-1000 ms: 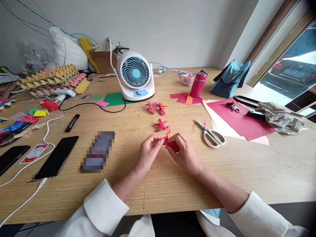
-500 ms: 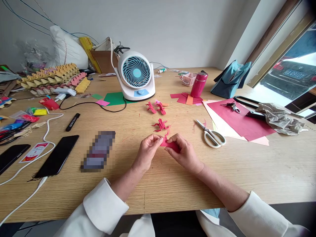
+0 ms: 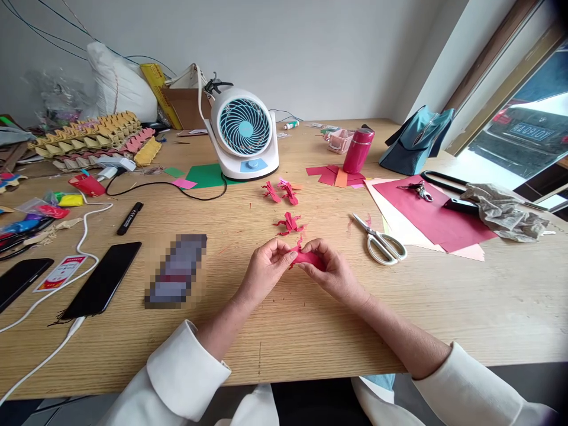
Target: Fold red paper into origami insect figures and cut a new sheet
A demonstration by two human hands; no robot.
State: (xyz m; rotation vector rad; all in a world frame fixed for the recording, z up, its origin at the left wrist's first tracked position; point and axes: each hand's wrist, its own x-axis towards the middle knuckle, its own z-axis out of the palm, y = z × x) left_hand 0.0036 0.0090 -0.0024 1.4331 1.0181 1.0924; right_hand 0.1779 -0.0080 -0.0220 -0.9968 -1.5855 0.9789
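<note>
Between my two hands is a piece of folded red paper (image 3: pixel 309 258), held just above the wooden table. The fingers of my left hand (image 3: pixel 270 263) pinch its left end. My right hand (image 3: pixel 331 269) grips the other end, thumb below and fingers curled over the top. Part of the paper is hidden by the fingers. Just beyond my hands lies a folded red paper figure (image 3: pixel 290 223) with thin limbs. Farther back sit two more red figures, one on the left (image 3: pixel 271 191) and one on the right (image 3: pixel 290 193).
White-handled scissors (image 3: pixel 385 247) lie to the right, near red and pale paper sheets (image 3: pixel 426 213). A fan (image 3: pixel 245 133) stands at the back, and a pink-red flask (image 3: pixel 358 151) right of it. On the left are a phone (image 3: pixel 102 278), a marker (image 3: pixel 130 218) and white cables.
My fingers have shifted slightly on the red paper, and more of its length shows between them, looking narrower. Both hands stay in nearly the same place.
</note>
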